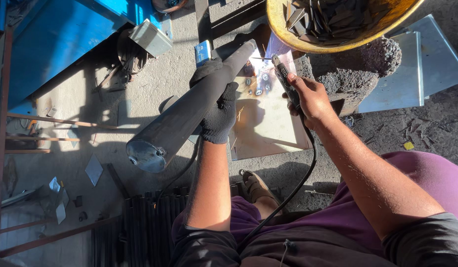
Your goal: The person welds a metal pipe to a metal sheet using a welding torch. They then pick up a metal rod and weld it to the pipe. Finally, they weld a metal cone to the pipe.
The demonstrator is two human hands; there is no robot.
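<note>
My left hand (218, 106), in a dark knit glove, grips a thick dark steel pipe (182, 116) that slants from lower left up to a metal plate (268, 116) on the floor. The pipe's capped near end (146, 154) points toward me. My bare right hand (310, 96) holds a black welding electrode holder (284, 78) with its cable (293, 190) trailing down to my lap. The thin rod tip (261, 58) sits beside the pipe's far end, where a bright glare and a few sparks show on the plate.
A yellow basin (288, 37) full of small metal pieces stands at the top, over a grey block (352, 79). Flat metal sheets (412, 69) lie at right. A blue machine (61, 39) stands at upper left, rusty bars (56, 121) at left, dark rods (140, 227) near my knees.
</note>
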